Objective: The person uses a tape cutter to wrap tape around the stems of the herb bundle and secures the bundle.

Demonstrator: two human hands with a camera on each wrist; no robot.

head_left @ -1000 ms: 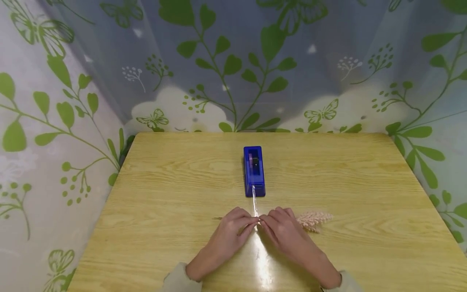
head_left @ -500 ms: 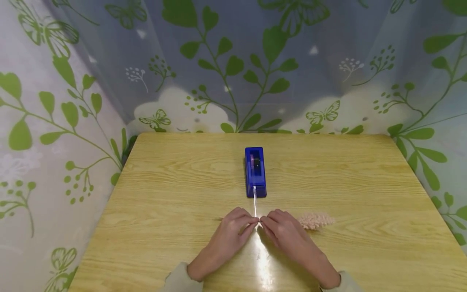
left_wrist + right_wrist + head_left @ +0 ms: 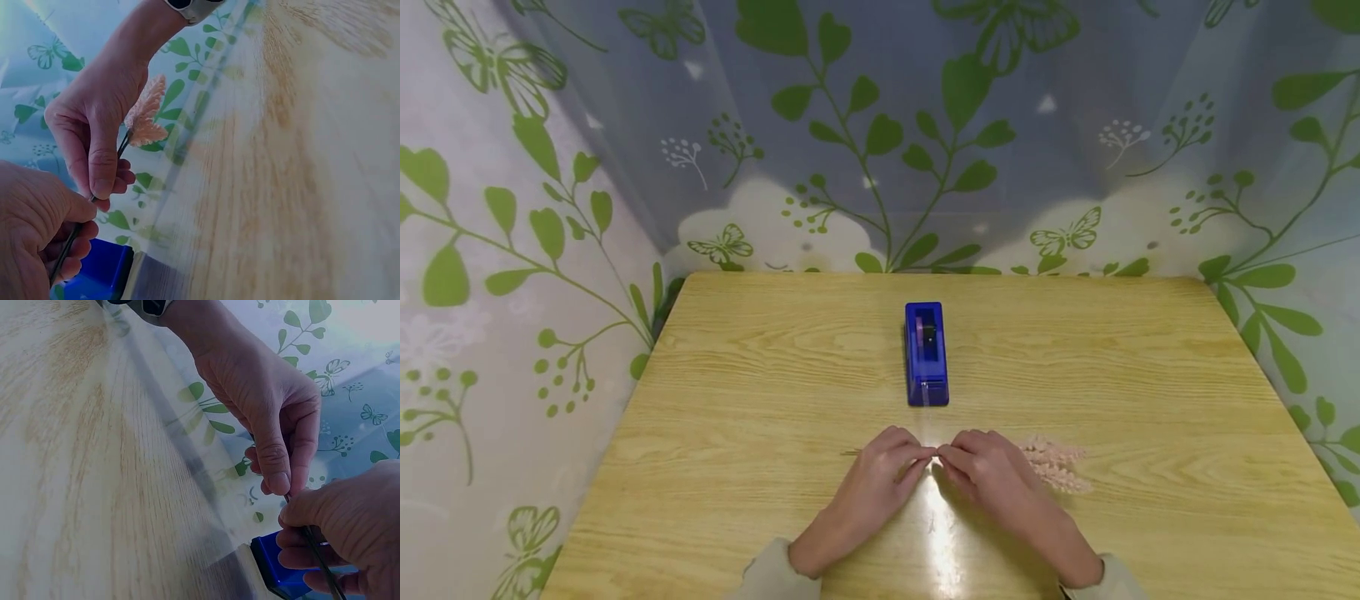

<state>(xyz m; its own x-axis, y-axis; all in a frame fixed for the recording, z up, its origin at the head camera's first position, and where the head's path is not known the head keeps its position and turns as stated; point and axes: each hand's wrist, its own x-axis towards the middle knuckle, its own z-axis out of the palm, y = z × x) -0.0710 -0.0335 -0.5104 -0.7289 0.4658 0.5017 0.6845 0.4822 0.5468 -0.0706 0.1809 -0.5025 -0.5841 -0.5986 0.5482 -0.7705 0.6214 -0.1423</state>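
Both hands meet in front of a blue tape dispenser (image 3: 927,367). My left hand (image 3: 880,475) and right hand (image 3: 992,475) pinch the thin dark stems (image 3: 67,250) of pale pink artificial flowers (image 3: 1054,467), fingertips almost touching. The fuzzy pink heads stick out beyond the right hand; the stem ends poke out left of the left hand. In the left wrist view, the pink head (image 3: 147,115) shows behind the right hand. A faint clear tape strip (image 3: 925,419) runs from the dispenser toward the fingertips; where it meets the stems is hidden.
The wooden table (image 3: 760,358) extends to both sides of the hands. Behind and beside it hangs a curtain (image 3: 820,225) with green leaves and butterflies. Light glares off the tabletop (image 3: 942,542) below the hands.
The bright shine on the tape strip has faded, so it is hardly visible now. The pink flower heads have turned and now look spread into two clusters. Both hands stay nearly in place.
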